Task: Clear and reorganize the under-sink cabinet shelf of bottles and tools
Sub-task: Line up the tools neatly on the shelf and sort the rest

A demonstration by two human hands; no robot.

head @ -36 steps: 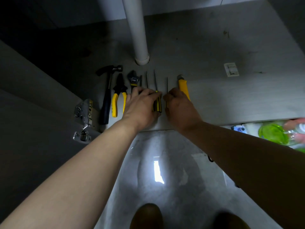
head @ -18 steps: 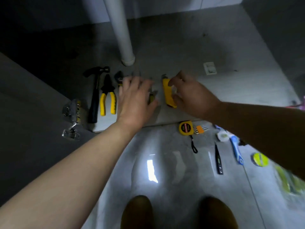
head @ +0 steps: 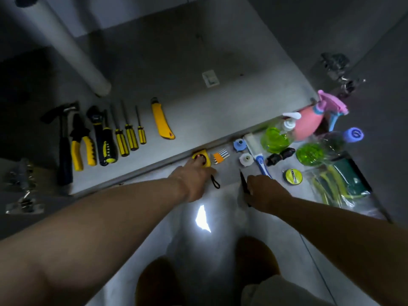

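Yellow tape measure [head: 204, 157] under left fingers [head: 196, 163]; right fingers [head: 254, 183] grip pen [head: 243, 177]

Both hands have left the shelf [head: 220, 111]: the left hand [head: 194, 180], formerly over the screwdrivers [head: 130, 133], now touches the yellow tape measure [head: 207, 162] on the floor, and the right hand [head: 265, 191], formerly at the utility knife [head: 162, 120], now holds the thin black tool [head: 243, 180].

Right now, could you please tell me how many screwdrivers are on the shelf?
4: a black-handled one beside the wrench, then three yellow ones toward the knife. None looks hidden.
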